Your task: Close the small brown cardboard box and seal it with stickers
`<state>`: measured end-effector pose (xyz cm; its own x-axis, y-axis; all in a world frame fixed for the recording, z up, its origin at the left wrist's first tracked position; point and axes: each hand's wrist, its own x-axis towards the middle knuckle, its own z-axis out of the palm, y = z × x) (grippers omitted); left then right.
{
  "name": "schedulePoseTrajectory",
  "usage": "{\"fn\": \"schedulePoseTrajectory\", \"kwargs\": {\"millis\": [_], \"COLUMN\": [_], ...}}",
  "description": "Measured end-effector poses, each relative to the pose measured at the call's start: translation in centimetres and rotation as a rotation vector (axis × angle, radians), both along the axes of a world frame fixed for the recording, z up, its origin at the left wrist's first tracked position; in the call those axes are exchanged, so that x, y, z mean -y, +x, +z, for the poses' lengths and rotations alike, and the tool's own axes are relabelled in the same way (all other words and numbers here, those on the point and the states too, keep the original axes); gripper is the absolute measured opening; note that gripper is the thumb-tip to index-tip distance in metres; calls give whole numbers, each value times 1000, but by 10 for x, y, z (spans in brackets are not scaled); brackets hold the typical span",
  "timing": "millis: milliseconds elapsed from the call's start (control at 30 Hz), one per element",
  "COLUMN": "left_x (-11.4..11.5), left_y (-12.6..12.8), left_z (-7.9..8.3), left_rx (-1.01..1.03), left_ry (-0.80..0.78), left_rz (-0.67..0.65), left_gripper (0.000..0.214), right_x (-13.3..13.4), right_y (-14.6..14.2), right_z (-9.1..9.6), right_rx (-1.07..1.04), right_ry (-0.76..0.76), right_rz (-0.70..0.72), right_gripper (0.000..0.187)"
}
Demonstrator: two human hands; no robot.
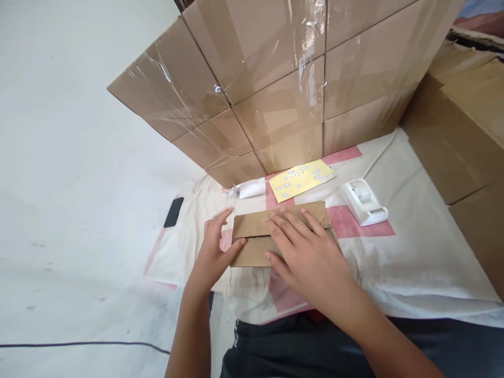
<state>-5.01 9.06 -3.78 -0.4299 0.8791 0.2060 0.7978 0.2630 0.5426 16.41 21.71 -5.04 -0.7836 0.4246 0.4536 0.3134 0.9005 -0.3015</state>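
A small brown cardboard box lies in front of me, its two top flaps folded in and a dark seam running between them. My right hand rests flat across the flaps with its fingers spread. At the box's left end is my left hand, its thumb touching the near corner and its fingers apart along the side. Just beyond the box lie a yellow sheet dotted with small pale labels and a white packet or folded paper. A white tape dispenser stands to the right.
Taped cardboard boxes form a wall behind the work area, with more cardboard at the right. A pink-and-white cloth lies underneath. A black flat object sits at the left, and a dark cable crosses the pale floor.
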Motion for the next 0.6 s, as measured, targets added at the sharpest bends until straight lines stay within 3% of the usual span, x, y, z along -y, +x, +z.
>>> {"fn": "schedulePoseTrajectory", "kwargs": {"millis": [100,267,467,600], "left_x": [-3,-10,-21,-27], "left_y": [-5,-5,4,1], "left_z": [-7,-20,-30,-33], "left_rx": [138,576,801,796], "left_ry": [14,35,145,184], "left_rz": [4,-79,116,187], "left_gripper": [70,44,32,36], "right_x": [0,1,1,1], "right_y": [0,1,1,1], "right_z": [-1,-2,-3,-4], "right_rx": [-5,-19,5,-1], "right_ry": [6,11,-17,-26], "right_rz": [2,1,10,18], "right_gripper": [47,47,45,46]}}
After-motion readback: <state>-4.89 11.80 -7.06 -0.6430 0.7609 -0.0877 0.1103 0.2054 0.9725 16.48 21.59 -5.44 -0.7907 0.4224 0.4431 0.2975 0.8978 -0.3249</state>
